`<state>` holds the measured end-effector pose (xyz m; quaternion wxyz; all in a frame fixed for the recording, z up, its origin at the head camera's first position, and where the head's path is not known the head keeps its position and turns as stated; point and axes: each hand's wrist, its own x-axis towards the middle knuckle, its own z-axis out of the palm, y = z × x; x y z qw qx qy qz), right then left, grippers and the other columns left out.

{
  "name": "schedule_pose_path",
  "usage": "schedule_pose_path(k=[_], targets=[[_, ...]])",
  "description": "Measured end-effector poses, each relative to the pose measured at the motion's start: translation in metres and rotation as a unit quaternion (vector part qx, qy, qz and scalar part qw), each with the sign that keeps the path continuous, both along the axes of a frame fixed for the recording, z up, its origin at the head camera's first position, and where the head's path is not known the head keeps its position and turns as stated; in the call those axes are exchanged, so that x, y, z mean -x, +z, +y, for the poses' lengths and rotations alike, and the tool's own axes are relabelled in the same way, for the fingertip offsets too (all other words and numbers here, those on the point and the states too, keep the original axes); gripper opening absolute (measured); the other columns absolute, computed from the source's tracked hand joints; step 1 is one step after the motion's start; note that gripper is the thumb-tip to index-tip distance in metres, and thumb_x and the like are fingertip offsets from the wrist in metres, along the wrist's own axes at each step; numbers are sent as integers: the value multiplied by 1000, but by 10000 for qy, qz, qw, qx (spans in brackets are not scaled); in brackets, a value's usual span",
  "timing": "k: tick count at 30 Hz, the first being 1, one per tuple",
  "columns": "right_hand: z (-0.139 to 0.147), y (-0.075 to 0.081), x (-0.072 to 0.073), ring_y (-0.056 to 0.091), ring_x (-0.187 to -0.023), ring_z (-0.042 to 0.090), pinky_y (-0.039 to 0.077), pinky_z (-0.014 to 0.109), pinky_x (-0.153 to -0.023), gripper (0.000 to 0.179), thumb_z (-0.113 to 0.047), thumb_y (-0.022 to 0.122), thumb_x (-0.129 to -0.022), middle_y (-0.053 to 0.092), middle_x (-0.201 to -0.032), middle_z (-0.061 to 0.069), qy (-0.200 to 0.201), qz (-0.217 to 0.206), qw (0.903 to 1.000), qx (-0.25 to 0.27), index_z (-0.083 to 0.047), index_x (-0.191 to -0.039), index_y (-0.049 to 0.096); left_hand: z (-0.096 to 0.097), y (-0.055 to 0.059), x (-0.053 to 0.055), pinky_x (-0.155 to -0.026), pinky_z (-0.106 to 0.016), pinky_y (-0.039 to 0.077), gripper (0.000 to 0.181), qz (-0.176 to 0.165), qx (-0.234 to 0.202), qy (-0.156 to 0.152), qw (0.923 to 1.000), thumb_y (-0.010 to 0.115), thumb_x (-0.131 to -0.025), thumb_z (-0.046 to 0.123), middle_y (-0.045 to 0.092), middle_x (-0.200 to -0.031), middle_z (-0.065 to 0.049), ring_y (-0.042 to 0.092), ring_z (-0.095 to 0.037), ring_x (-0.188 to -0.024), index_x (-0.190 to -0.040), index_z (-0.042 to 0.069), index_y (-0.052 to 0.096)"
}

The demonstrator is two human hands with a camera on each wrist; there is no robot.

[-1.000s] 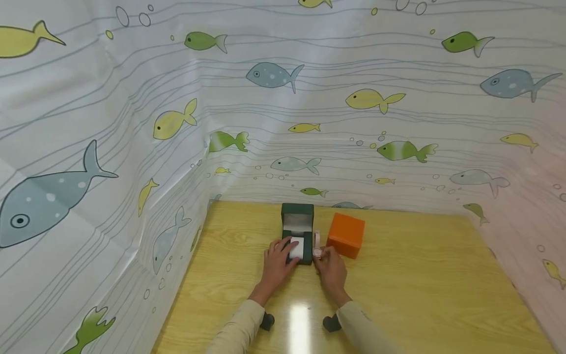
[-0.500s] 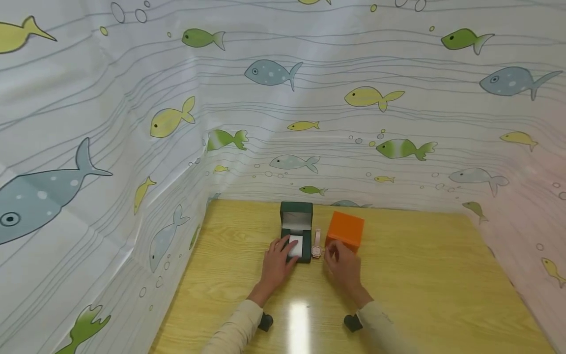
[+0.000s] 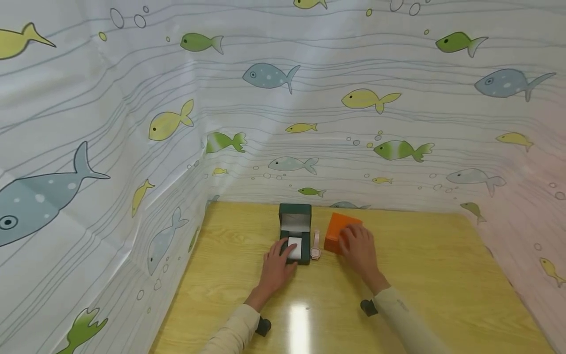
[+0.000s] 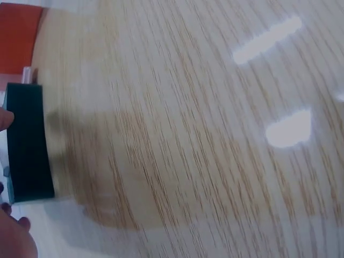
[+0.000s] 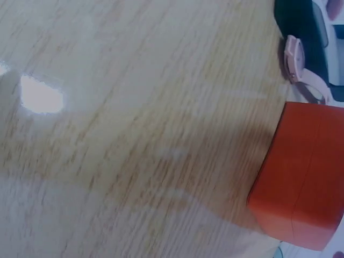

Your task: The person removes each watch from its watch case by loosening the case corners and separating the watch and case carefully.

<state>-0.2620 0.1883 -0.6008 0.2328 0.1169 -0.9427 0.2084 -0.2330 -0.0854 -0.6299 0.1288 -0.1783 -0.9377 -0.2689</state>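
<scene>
A dark green watch box (image 3: 295, 209) stands with its lid raised, a white cushion (image 3: 298, 252) inside. My left hand (image 3: 273, 270) holds its near left corner: one finger reaches onto the cushion, and a fingertip (image 4: 5, 119) lies at the box's front top edge in the left wrist view. Just right of the box lies a pink watch (image 3: 316, 252), its strap stretching back. Further right is an orange box (image 3: 335, 227). My right hand (image 3: 363, 254) is at its right side, fingers bent over the top. The right wrist view shows the orange box (image 5: 301, 172) close up.
The wood-grain table (image 3: 420, 275) extends to both sides, with a bright reflection near the front. A white sheet (image 3: 265, 113) printed with fish surrounds it at the back and sides. Dark wrist-worn pieces (image 3: 369, 308) sit below both wrists.
My right hand has left the watch and moved right and back onto the orange box. The left hand stays at the green watch box, its thumb slightly shifted toward the front.
</scene>
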Motion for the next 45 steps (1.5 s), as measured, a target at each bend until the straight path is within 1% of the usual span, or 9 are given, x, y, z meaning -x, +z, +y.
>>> schedule_pose_path(k=[6, 13, 17, 22, 26, 32, 38, 42, 45], targets=[[0, -5, -8, 51, -131, 45, 36, 62, -112, 21, -19, 70, -94, 61, -133, 23, 81, 308, 9995, -33, -3, -106, 65, 8, -2, -6, -109, -66, 36, 51, -10, -108, 36, 9999, 77, -89, 20, 45, -154, -20, 39, -49, -145, -138, 16, 60], [3, -9, -12, 48, -137, 45, 32, 68, -116, 21, -19, 76, -90, 58, -141, 24, 84, 114, 9998, 103, -3, -94, 64, 20, -5, -10, -105, -66, 44, 52, 857, -282, -175, 9958, 82, -82, 14, 55, -142, -22, 48, -50, -136, -130, 12, 64], [10, -6, -9, 43, -143, 46, 26, 72, -118, 31, -29, 80, -88, 52, -149, 27, 258, -473, 9985, 134, -8, -84, 59, 25, -5, -12, -105, -62, 46, 51, 967, -312, -322, 9943, 82, -83, 12, 57, -140, -18, 51, -46, -135, -130, 14, 64], [20, 3, -5, 40, -146, 47, 24, 77, -115, 43, -46, 81, -84, 48, -153, 27, 447, -1442, 9885, 13, -13, -86, 55, 30, -1, -13, -105, -58, 47, 50, 996, -388, -452, 9932, 82, -80, 6, 60, -135, -15, 52, -40, -133, -126, 16, 65], [26, 9, -4, 43, -143, 48, 30, 73, -115, 49, -48, 87, -76, 48, -152, 27, 614, -1711, 9832, -147, -14, -89, 55, 33, 4, -14, -106, -54, 47, 49, 1059, -505, -619, 9912, 82, -78, 3, 62, -131, -16, 55, -36, -129, -123, 12, 67], [27, 16, -12, 43, -139, 50, 36, 67, -114, 52, -43, 92, -70, 48, -148, 28, 805, -1707, 9814, -353, -16, -85, 51, 38, 11, -18, -101, -46, 51, 41, 820, -571, -676, 9927, 79, -80, 2, 64, -124, -9, 60, -28, -120, -119, 9, 68], [26, 20, -22, 43, -134, 50, 45, 65, -104, 57, -47, 94, -67, 48, -141, 27, 898, -1681, 9811, -325, -17, -83, 49, 40, 14, -21, -90, -36, 55, 43, 91, -1050, -1057, 9888, 78, -83, 0, 63, -118, -11, 65, -27, -104, -123, 5, 63], [26, 21, -29, 43, -128, 43, 49, 59, -97, 66, -53, 94, -63, 47, -136, 22, 983, -1828, 9779, -246, -14, -100, 55, 39, 14, -23, -86, -37, 55, 54, -458, -1509, -1481, 9763, 80, -83, 2, 59, -122, -17, 63, -33, -98, -131, -1, 57], [26, 20, -37, 43, -124, 37, 51, 54, -95, 82, -57, 94, -61, 47, -135, 19, 1062, -1910, 9757, -149, -13, -119, 57, 39, 12, -24, -89, -39, 55, 67, -793, -1508, -1735, 9700, 83, -82, 7, 54, -132, -20, 63, -33, -98, -140, -1, 49]])
